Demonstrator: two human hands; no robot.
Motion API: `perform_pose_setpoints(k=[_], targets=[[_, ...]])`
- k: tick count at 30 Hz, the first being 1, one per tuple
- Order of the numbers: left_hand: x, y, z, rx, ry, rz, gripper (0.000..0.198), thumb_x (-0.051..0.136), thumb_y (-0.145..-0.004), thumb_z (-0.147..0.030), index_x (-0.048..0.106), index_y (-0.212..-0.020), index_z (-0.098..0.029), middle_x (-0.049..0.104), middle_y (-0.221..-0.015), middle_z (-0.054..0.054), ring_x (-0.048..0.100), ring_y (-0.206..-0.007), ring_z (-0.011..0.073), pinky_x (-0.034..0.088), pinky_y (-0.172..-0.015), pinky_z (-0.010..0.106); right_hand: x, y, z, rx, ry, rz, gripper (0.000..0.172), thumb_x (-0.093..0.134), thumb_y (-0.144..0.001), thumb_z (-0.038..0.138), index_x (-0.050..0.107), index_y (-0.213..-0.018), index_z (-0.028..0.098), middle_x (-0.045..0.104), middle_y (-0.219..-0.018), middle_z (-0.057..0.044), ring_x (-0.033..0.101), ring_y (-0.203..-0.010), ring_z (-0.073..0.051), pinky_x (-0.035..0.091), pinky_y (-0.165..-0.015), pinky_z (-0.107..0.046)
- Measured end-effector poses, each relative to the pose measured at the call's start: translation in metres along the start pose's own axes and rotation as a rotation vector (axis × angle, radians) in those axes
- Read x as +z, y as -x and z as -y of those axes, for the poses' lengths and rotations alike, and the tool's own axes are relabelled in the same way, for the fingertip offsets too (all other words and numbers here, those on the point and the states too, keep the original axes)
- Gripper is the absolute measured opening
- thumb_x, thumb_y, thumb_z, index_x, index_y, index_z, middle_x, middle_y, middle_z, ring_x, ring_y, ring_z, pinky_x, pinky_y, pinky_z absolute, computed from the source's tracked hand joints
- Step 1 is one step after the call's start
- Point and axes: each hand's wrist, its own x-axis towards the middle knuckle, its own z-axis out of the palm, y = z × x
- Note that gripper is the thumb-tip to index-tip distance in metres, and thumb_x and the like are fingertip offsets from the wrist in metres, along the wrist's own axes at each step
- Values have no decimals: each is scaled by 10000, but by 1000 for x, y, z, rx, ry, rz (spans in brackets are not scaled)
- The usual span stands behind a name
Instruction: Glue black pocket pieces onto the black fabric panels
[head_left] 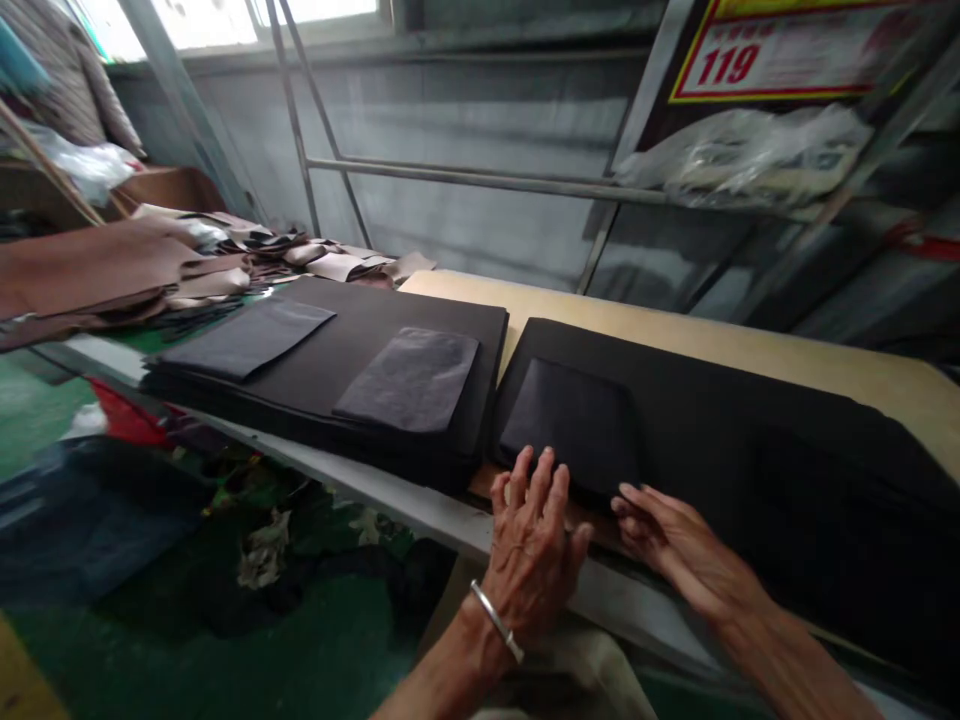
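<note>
Two bare hands (600,545) lie nearest the viewer, at the near edge of the counter (390,490). The left hand (534,560), a metal bangle (495,620) at its wrist, is open, with fingers spread and fingertips on the near edge of a small black panel (570,430). The right hand (671,540) is also open, fingers together, its tips just beside that panel's lower corner and on the black sheet (750,470) beneath it. Neither hand appears to grip anything; their placement either side of the panel suggests steadying. The panel lies flat near the sheet's near edge, leaving little margin there. Across a narrow gap to the left, a thicker black stack (390,320) carries two dark grey panels (247,338) (409,378), laid flat and well apart, apparently so that each stays separate. A pale wooden board (675,350) shows beyond the far edges of the black sheet. Brown leather pieces (90,270) are heaped farther left, and a green floor (315,620) lies below the counter.
</note>
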Motion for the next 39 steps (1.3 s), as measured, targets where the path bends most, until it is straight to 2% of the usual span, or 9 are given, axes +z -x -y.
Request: perform_pose_setpoints(k=[6, 15, 18, 23, 26, 32, 36, 39], targets=[[8, -6, 2, -18, -25, -18, 525, 392, -982, -404, 411, -1443, -151, 415, -1531, 101, 231, -1471, 315, 326, -1130, 562, 4, -1, -4, 40, -10, -52, 370, 767, -682, 49, 481, -869, 191, 676, -653, -16, 636, -505, -115, 554, -472, -151], [5, -14, -1, -41, -10, -24, 513, 404, -977, -434, 474, -1394, -144, 451, -1499, 130, 241, -1462, 359, 304, -1127, 631, -7, -7, -12, 46, 59, 9, 376, 821, -645, 159, 500, -835, 200, 682, -682, -26, 645, -535, -135, 565, -489, -184], [10, -20, -1, -64, -6, -15, 519, 374, -981, -470, 513, -1358, -142, 467, -1485, 131, 257, -1453, 376, 280, -1136, 653, -11, -8, -16, -25, 147, 7, 448, 845, -620, 240, 502, -906, 201, 677, -672, -16, 639, -522, -143, 534, -452, -194], [22, -29, 1, -75, -40, 0, 576, 321, -977, -539, 536, -1335, -142, 505, -1449, 139, 319, -1426, 381, 260, -1143, 676, -16, -14, -18, -199, 315, -16, 668, 847, -589, 407, 482, -1104, 187, 618, -579, 36, 552, -408, -123, 412, -364, -182], [26, -33, 1, -58, -71, -3, 598, 313, -976, -544, 527, -1344, -123, 498, -1453, 157, 301, -1436, 380, 226, -1152, 691, -15, -19, -17, -231, 355, -35, 717, 841, -569, 446, 465, -1121, 188, 595, -552, 46, 532, -390, -122, 375, -352, -176], [37, -40, -4, -19, -160, 9, 596, 362, -980, -460, 503, -1340, -5, 496, -1427, 243, 280, -1445, 376, 237, -1177, 633, -15, -32, -18, -222, 392, -32, 704, 842, -521, 502, 430, -1017, 220, 549, -510, 69, 489, -359, -114, 312, -327, -164], [46, -42, -10, -42, -129, 43, 604, 349, -987, -454, 481, -1365, -2, 453, -1458, 254, 324, -1427, 363, 326, -1165, 540, -20, -35, -19, -213, 406, -4, 678, 834, -512, 539, 403, -939, 236, 539, -498, 77, 487, -360, -116, 334, -334, -178], [46, -45, -12, -66, -115, 59, 630, 329, -989, -486, 491, -1356, 0, 435, -1468, 263, 315, -1428, 374, 333, -1156, 549, -20, -32, -18, -231, 400, 24, 658, 836, -519, 534, 391, -904, 238, 522, -481, 81, 477, -357, -111, 342, -343, -181]])
